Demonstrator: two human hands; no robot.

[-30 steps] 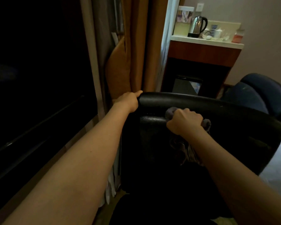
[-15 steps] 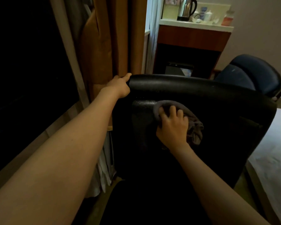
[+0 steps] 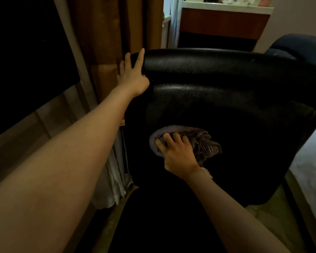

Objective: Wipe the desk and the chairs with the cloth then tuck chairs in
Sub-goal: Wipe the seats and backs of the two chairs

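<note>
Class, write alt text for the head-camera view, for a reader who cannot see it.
A right hand presses a grey cloth against the back of a black chair, while the left hand rests open on the chair's top edge. Brown curtains hang beside it and a blue chair stands beyond.

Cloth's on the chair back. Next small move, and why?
Probably slide the cloth rightward across the black chair back: the right hand presses it left of centre, bare panel lies to its right, and the left hand steadies the top corner.
</note>
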